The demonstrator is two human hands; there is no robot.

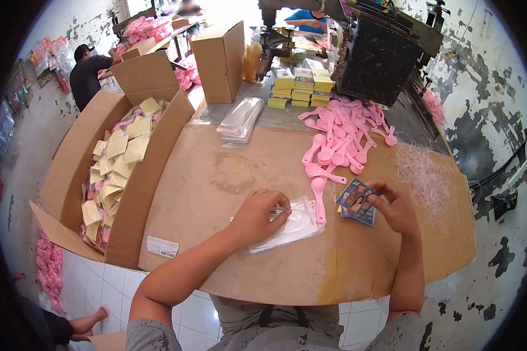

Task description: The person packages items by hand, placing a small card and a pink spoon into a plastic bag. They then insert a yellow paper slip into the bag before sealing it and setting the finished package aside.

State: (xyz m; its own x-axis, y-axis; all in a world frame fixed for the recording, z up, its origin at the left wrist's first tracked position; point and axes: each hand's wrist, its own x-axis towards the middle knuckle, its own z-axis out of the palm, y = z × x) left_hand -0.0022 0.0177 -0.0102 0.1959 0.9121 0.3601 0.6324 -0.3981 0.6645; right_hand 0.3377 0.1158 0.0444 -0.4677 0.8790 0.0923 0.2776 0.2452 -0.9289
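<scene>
My left hand (260, 216) is over the near left part of a stack of clear plastic bags (295, 230), its fingers curled together; what they pinch is too small to make out. A pink spoon (318, 199) lies with its handle end on the bags. To the right, my right hand (394, 207) pinches a small blue printed card (357, 199) between thumb and fingers, over other cards on the cardboard. A heap of pink spoons (341, 137) lies beyond both hands.
An open carton (167, 152) of packed pieces with yellow cards stands at the left. More bags (240, 120), card stacks (303, 85), a dark machine (377, 58) and a tall box (216, 61) are behind. Plastic scraps (424, 178) lie right. Other people are at the back and lower left.
</scene>
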